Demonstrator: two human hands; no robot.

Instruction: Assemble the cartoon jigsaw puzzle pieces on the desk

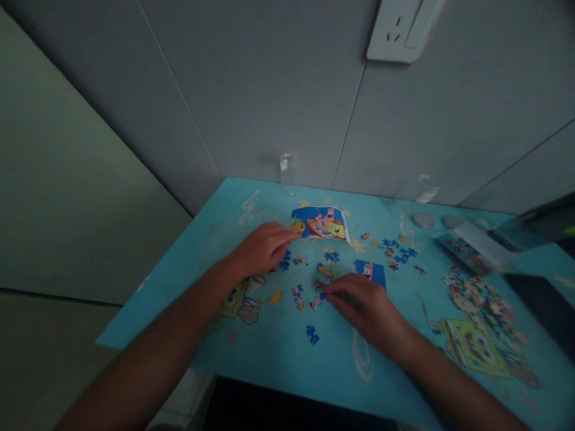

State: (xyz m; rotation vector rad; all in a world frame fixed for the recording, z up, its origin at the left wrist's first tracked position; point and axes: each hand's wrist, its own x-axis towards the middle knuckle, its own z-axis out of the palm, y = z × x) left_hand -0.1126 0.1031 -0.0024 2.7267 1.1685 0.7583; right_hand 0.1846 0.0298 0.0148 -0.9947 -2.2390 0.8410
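My left hand (pixel 268 246) reaches over the left side of the printed cartoon picture (pixel 321 222), its index finger stretched out at the picture's edge. Its thumb stays apart from that finger, and I see nothing held. Lower down, my right hand (pixel 366 299) has thumb and fingertips pinched on a small jigsaw piece (pixel 320 285), partly hidden by the fingers. Around it lie loose jigsaw pieces, such as a yellow and blue one (pixel 326 270), a pink and blue one (pixel 298 297) and a blue one (pixel 312 335). A joined blue section (pixel 372 273) lies just behind my right hand.
A clear plastic cylinder (pixel 288 173) stands by the wall. Right of centre are scattered blue pieces (pixel 399 251); farther right lies a pile of mixed pieces (pixel 480 299). Two round lids (pixel 423 221) and a clear package (pixel 471 246) sit at the back right of the blue table (pixel 269 353).
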